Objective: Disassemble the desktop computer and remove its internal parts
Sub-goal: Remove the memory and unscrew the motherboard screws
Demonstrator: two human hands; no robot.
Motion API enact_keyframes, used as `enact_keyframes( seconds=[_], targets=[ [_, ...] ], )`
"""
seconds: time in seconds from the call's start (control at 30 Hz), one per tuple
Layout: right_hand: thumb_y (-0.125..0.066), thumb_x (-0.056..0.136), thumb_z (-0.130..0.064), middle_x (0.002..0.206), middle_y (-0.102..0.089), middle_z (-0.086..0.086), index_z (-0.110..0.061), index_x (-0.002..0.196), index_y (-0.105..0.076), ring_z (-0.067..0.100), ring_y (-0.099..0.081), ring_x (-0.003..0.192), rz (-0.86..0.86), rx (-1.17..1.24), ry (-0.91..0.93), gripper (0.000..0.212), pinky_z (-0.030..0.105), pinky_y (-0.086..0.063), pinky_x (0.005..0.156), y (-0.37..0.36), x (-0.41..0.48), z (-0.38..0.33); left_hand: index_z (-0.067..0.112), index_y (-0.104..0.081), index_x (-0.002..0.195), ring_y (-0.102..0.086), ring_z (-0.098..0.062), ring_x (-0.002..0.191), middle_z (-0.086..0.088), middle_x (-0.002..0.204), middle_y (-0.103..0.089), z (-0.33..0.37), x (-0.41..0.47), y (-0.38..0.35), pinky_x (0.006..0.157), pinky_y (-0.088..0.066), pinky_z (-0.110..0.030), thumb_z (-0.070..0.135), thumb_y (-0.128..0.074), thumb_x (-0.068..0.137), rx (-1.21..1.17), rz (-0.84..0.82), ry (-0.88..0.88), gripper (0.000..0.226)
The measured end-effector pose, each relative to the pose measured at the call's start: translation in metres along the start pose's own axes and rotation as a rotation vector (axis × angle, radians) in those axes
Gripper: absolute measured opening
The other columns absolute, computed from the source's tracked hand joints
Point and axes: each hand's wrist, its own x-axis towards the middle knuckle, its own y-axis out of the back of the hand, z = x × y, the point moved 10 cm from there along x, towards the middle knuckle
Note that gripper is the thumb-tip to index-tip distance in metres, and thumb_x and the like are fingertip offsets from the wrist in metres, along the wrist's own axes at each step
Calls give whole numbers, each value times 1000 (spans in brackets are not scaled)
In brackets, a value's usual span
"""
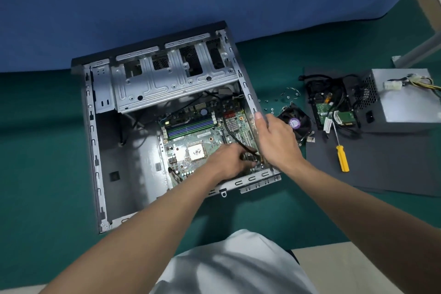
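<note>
An open grey computer case [100, 141] lies on its side on the green table. Inside sits the green motherboard [191, 141] with its bare CPU [196, 152] and RAM sticks [191, 127]. My left hand [229, 162] reaches into the case at the board's lower right corner, fingers curled around a black cable [232, 133] near the expansion slots. My right hand [274, 141] grips the case's right side wall [248, 95], thumb at the rim. The empty drive cage [167, 79] spans the case's top.
Right of the case lie a removed black cooler fan [296, 122], several loose screws [272, 105], a hard drive with black cables [334, 112], a grey power supply [403, 100] and a yellow-handled screwdriver [342, 157] on a dark mat [381, 169]. A blue wall stands behind.
</note>
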Motion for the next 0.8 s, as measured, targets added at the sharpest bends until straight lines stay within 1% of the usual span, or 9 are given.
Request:
enact_keyframes(
  seconds=[0.17, 0.23, 0.3, 0.37, 0.43, 0.57, 0.63, 0.7, 0.8],
  targets=[
    [-19, 96, -60, 89, -59, 6, -20, 82, -46, 31, -56, 86, 19, -29, -24, 50, 47, -48, 79, 3, 1, 0, 23, -66, 113, -60, -19, 98, -3, 109, -65, 3, 23, -1, 85, -52, -34, 36, -64, 90, 219, 106, 24, 27],
    [-20, 96, -60, 89, -60, 8, -20, 80, -45, 31, -55, 84, 17, -39, -31, 49, 46, -47, 78, 2, 1, 0, 14, -64, 100, -58, -19, 86, -4, 96, -61, 6, 31, -1, 81, -54, -37, 32, -64, 91, 317, 136, 17, 20],
    [-21, 96, -59, 89, -59, 8, -21, 79, -44, 31, -54, 83, 22, -46, -34, 48, 46, -47, 78, 2, 1, 0, 14, -55, 83, -49, -15, 65, -1, 77, -54, 10, 36, 2, 71, -53, -34, 18, -60, 92, 367, 183, 9, 11],
    [-22, 96, -58, 86, -57, 5, -22, 76, -42, 29, -52, 81, 30, -60, -44, 46, 44, -46, 75, 2, 2, 1, 19, -44, 70, -39, -9, 54, 2, 66, -46, 13, 38, 1, 54, -40, -23, 11, -55, 91, 384, 201, -1, 25],
    [-22, 96, -59, 83, -54, 2, -23, 74, -38, 28, -51, 79, 29, -74, -53, 45, 43, -45, 73, 2, 1, 2, 20, -41, 66, -40, -8, 52, 1, 63, -48, 14, 39, -1, 57, -35, -23, 11, -51, 93, 382, 200, -6, 30],
    [-21, 96, -60, 81, -53, 1, -22, 77, -41, 26, -52, 79, 24, -83, -64, 46, 42, -45, 71, 1, 1, 3, 12, -55, 67, -52, -16, 58, -4, 64, -58, 11, 41, -1, 73, -46, -29, 8, -41, 96, 314, 215, 27, 32],
    [-22, 95, -60, 81, -53, 1, -21, 78, -41, 25, -51, 78, 24, -83, -65, 46, 42, -45, 72, 1, 2, 2, 9, -60, 71, -47, -15, 58, -2, 60, -53, 14, 40, 1, 74, -39, -28, 6, -39, 95, 322, 230, 27, 33],
    [-22, 95, -60, 83, -54, 2, -21, 79, -41, 26, -51, 80, 21, -85, -64, 47, 42, -45, 73, 0, 2, 2, 10, -54, 65, -43, -16, 58, 0, 56, -46, 21, 37, 2, 73, -34, -28, 5, -36, 95, 339, 239, -10, 34],
    [-21, 95, -60, 84, -55, 4, -20, 80, -42, 28, -53, 82, 15, -84, -64, 48, 43, -45, 73, 1, 1, 2, 16, -41, 61, -40, -12, 52, 2, 58, -44, 23, 34, 2, 71, -36, -28, 6, -38, 94, 300, 245, -38, 35]
  ],
)
